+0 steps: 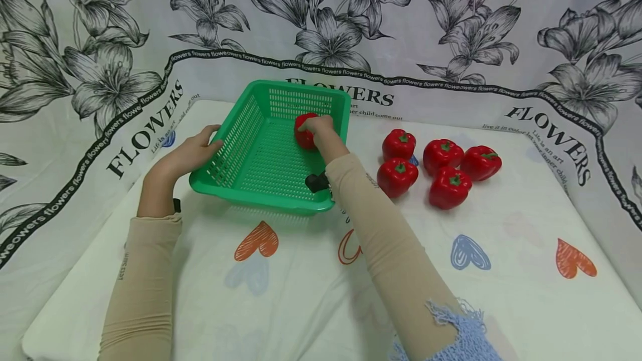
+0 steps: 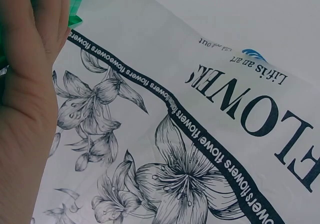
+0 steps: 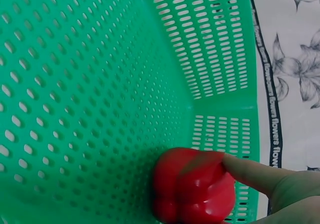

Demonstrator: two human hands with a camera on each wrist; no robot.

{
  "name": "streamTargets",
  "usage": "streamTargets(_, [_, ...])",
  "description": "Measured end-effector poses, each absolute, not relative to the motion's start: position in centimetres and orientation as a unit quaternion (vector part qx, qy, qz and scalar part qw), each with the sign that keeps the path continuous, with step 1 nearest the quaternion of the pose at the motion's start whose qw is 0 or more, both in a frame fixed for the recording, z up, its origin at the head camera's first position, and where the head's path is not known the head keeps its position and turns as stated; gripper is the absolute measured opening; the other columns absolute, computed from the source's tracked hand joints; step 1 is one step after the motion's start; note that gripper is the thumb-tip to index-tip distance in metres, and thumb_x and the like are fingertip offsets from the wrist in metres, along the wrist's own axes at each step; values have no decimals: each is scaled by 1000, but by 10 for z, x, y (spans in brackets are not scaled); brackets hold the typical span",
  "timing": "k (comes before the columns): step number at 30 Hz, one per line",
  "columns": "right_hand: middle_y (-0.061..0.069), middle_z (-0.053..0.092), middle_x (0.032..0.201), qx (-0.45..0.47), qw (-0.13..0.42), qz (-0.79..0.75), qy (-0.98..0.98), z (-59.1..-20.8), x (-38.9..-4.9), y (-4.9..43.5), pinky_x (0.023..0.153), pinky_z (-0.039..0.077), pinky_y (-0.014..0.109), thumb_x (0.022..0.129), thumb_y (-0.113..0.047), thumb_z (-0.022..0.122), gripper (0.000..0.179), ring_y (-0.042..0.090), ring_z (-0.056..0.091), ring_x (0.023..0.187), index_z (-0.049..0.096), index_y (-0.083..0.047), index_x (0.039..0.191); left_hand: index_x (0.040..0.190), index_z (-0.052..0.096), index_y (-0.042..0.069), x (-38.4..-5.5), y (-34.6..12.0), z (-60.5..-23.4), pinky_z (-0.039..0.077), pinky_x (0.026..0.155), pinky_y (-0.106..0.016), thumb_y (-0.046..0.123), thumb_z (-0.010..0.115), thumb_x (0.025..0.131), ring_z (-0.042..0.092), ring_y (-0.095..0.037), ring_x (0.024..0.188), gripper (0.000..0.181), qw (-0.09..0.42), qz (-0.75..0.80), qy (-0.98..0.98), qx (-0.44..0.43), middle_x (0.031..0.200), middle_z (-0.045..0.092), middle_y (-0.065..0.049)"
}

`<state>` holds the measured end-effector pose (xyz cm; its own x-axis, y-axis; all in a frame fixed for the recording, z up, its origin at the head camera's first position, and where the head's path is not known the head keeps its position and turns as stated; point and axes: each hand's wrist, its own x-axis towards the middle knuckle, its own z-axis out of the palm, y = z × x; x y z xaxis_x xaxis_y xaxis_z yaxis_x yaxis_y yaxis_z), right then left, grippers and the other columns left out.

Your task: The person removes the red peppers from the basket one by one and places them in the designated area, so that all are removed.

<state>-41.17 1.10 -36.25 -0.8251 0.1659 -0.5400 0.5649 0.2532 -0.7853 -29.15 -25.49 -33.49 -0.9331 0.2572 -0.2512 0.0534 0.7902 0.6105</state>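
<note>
A green perforated plastic basket (image 1: pixel 253 152) stands near the back of the table. At its left rim my left hand (image 1: pixel 188 152) grips the side, thumb above; in the left wrist view, that hand (image 2: pixel 30 84) hides most of the basket. My right hand (image 1: pixel 325 131) reaches inside and holds a red bell pepper (image 1: pixel 302 137) close to the right back corner. The right wrist view shows the pepper (image 3: pixel 192 186) low against the basket's floor and wall, with fingers of the right hand (image 3: pixel 292 191) on it.
To the right of the basket, several red bell peppers (image 1: pixel 450 187) with green stems sit in a group on the white heart-patterned cloth (image 1: pixel 321 305). A flower-printed sheet (image 1: pixel 351 32) rises behind the table. The right forearm crosses in front of the basket's right side.
</note>
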Motion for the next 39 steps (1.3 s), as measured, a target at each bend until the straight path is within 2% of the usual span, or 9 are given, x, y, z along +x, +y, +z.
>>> streamTargets(3, [7,31,155,240,178,-565,769,-365,-415,11,114,38,36,82,-18,79,97,23,32,142,14,-13,155,157,-1,8,-291,-254,-334,32,105,-68,33,28,107,33,-55,135,63,161,314,932,84,152,24,-37])
streamTargets(6, [7,29,157,239,183,-579,757,-350,-398,11,117,34,36,86,-14,75,93,23,30,145,13,-13,156,157,-1,7,-290,-254,-333,32,105,-68,34,28,107,34,-55,134,63,161,316,931,84,152,25,-37])
streamTargets(10, [6,32,156,238,171,-588,754,-336,-383,9,115,36,34,90,-16,71,86,22,32,144,16,-14,156,157,-1,7,-289,-253,-334,31,106,-68,35,27,107,33,-55,135,64,159,316,932,83,152,25,-37])
streamTargets(17, [10,36,154,192,134,-596,768,-330,-379,2,113,40,35,92,-20,69,76,24,36,141,25,-8,153,157,-1,5,-292,-253,-336,31,105,-68,33,26,108,31,-57,135,63,156,309,935,82,152,24,-38])
streamTargets(29, [7,38,153,133,137,-615,765,-303,-365,-2,107,46,39,94,-24,66,71,25,38,140,27,-8,151,157,-3,6,-291,-253,-333,29,106,-69,34,25,108,28,-57,136,63,159,303,936,80,152,22,-39])
streamTargets(39, [5,43,149,55,136,-665,732,-279,-334,21,101,50,37,93,-24,67,69,24,42,135,31,-8,149,156,-4,5,-290,-253,-332,29,106,-69,34,24,108,29,-57,136,64,163,303,935,83,152,21,-39])
